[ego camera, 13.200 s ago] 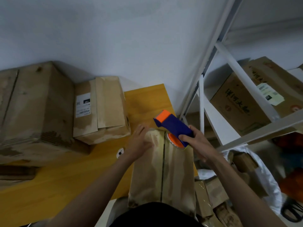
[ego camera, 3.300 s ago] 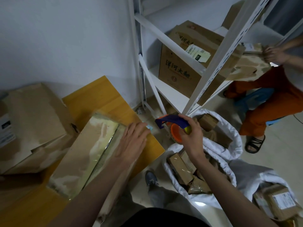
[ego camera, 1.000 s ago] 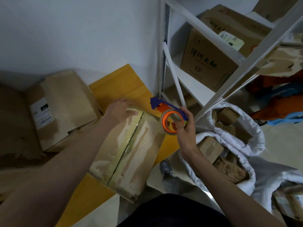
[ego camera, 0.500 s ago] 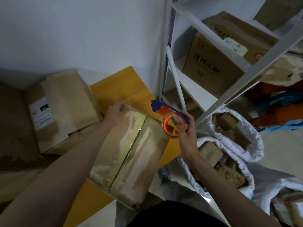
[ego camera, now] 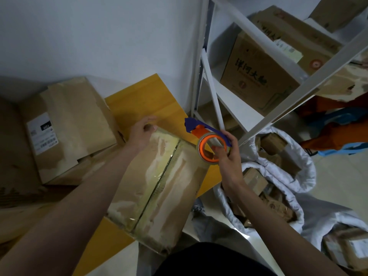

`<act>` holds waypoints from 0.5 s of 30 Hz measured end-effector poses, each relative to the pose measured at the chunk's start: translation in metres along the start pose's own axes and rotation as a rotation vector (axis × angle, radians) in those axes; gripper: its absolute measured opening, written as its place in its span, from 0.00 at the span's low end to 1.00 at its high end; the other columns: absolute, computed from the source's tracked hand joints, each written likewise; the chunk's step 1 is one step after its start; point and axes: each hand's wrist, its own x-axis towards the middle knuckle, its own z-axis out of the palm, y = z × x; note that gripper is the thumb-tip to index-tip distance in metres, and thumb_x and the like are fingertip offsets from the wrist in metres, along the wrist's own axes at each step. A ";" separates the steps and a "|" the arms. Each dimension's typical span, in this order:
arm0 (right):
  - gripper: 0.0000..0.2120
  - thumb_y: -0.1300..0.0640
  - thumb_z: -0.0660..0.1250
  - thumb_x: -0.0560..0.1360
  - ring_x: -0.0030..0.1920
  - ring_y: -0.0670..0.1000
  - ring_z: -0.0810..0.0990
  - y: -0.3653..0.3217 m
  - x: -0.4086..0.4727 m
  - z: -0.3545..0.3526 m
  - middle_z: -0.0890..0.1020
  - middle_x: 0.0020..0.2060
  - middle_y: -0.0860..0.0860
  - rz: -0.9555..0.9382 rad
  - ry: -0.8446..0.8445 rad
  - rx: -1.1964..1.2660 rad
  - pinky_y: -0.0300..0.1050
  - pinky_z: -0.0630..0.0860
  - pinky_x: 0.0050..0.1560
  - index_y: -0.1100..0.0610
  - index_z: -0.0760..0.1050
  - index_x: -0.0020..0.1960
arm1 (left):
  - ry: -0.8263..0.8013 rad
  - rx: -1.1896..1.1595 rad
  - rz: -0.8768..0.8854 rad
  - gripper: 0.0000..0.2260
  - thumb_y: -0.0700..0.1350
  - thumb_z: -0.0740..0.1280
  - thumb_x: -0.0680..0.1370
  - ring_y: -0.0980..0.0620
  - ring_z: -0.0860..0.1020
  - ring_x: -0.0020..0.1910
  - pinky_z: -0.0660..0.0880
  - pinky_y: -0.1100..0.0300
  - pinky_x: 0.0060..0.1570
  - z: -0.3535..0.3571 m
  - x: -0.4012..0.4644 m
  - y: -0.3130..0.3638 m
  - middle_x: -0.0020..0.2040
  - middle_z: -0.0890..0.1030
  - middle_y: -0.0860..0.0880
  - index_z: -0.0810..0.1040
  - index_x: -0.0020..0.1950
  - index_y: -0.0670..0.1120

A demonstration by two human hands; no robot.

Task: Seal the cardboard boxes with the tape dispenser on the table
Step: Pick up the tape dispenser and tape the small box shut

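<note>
A long cardboard box (ego camera: 159,188) lies slanted on the yellow table (ego camera: 139,104), with clear tape shining along its centre seam; its near end overhangs the table edge. My left hand (ego camera: 142,132) curls its fingers over the box's far end. My right hand (ego camera: 227,156) grips the blue and orange tape dispenser (ego camera: 209,142) by its tape roll, just off the box's far right corner. The dispenser's blue head points up and left, above the table.
A labelled box (ego camera: 65,124) and larger cartons sit at the table's left. A white metal shelf (ego camera: 235,100) with a printed carton (ego camera: 258,76) stands to the right. A white sack (ego camera: 282,176) of small parcels lies on the floor. A person in orange (ego camera: 338,130) sits beyond.
Over the last second my left hand's fingers have curled over the box's far end. The dispenser has stayed by the box's far right corner in my right hand.
</note>
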 end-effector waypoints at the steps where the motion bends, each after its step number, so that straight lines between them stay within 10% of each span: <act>1: 0.21 0.57 0.64 0.78 0.67 0.54 0.76 -0.001 0.000 -0.001 0.75 0.66 0.51 0.001 -0.001 0.001 0.63 0.76 0.64 0.40 0.70 0.67 | -0.020 0.030 0.041 0.11 0.37 0.67 0.80 0.60 0.76 0.50 0.66 0.80 0.45 -0.002 -0.003 0.000 0.56 0.80 0.47 0.81 0.62 0.40; 4: 0.21 0.55 0.64 0.77 0.67 0.54 0.76 -0.001 0.000 0.000 0.75 0.67 0.50 0.004 0.004 0.003 0.64 0.76 0.64 0.39 0.71 0.67 | -0.063 0.064 0.079 0.05 0.38 0.70 0.79 0.68 0.76 0.46 0.68 0.73 0.46 -0.003 -0.003 0.000 0.51 0.81 0.48 0.83 0.53 0.40; 10: 0.20 0.56 0.64 0.79 0.66 0.54 0.76 0.000 -0.002 0.002 0.75 0.66 0.50 0.005 -0.009 -0.008 0.62 0.77 0.64 0.37 0.70 0.67 | -0.072 0.162 0.113 0.08 0.32 0.66 0.78 0.49 0.77 0.50 0.70 0.64 0.48 0.006 0.003 0.004 0.49 0.82 0.42 0.78 0.43 0.44; 15: 0.20 0.55 0.63 0.78 0.66 0.55 0.76 -0.007 0.001 -0.004 0.75 0.66 0.50 0.015 0.019 0.002 0.63 0.76 0.64 0.38 0.72 0.66 | -0.088 0.419 0.388 0.11 0.42 0.67 0.77 0.44 0.77 0.58 0.60 0.59 0.64 0.029 -0.015 0.012 0.56 0.83 0.47 0.83 0.58 0.47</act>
